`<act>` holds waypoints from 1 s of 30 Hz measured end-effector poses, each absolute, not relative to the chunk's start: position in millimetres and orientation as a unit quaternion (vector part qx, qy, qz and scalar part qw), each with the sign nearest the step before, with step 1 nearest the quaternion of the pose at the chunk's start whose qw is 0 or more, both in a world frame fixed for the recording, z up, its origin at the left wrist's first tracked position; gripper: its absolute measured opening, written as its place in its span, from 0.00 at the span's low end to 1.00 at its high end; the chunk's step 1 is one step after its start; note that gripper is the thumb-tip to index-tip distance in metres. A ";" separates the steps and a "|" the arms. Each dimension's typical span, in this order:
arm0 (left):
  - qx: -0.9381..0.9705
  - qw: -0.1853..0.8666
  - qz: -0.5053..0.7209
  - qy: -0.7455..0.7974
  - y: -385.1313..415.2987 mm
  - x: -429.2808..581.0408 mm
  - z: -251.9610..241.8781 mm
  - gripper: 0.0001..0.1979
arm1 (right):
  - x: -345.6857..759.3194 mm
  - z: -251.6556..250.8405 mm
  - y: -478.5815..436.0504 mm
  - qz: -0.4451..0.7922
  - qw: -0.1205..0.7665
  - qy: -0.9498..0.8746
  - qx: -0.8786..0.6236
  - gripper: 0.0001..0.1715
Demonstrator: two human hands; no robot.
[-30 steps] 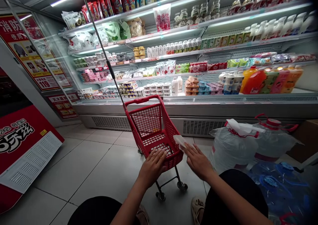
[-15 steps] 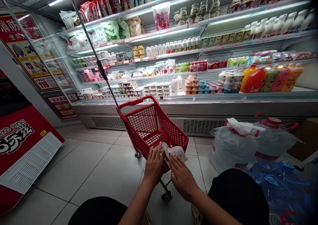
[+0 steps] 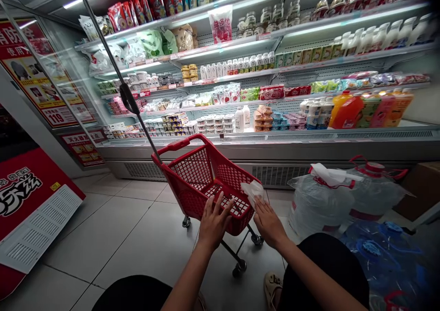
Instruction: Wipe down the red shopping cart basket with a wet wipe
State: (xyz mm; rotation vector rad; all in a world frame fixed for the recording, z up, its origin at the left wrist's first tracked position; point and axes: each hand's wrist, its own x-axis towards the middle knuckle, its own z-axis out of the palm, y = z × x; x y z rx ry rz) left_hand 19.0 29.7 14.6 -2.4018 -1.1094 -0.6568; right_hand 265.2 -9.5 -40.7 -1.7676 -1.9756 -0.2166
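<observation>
A red plastic shopping cart (image 3: 187,196) with a lattice basket stands on castors before me. My left hand (image 3: 213,224) lies on its near side with the fingers spread, holding nothing. At the basket's right corner, my right hand (image 3: 270,224) holds a white cloth or tissue (image 3: 253,190) against the rim. Part of the cloth is hidden under the fingers. The basket's floor shows between the two hands, with no goods on it. A long dark pole (image 3: 113,63) rises from the cart's handle end toward the upper left.
A refrigerated display (image 3: 233,153) with dairy, pouches and juice bottles runs behind the cart. Wrapped clear water jugs (image 3: 319,205) and blue-tinted water bottles (image 3: 374,251) stand on the right. At left is a red freezer (image 3: 37,196). Pale tiles (image 3: 106,237) cover the floor.
My right hand has carried the white cloth rightward along the cart's rim, away from my left hand. The left fingers have spread. The cart has turned and shifted slightly.
</observation>
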 end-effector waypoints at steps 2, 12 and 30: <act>-0.858 0.201 -0.246 -0.403 27.5 27.5 11.5 0.34 | 243.6 -42.0 -23.9 -0.101 0.252 -0.731 -0.626 0.33; -0.869 0.189 -0.239 -0.390 24.6 38.1 16.4 0.30 | 236.3 -32.0 -57.0 -0.147 0.263 -0.778 -0.552 0.39; -0.835 0.178 -0.269 -0.446 38.4 56.9 8.9 0.44 | 199.8 -16.6 1.1 -0.139 0.274 -0.706 -0.638 0.38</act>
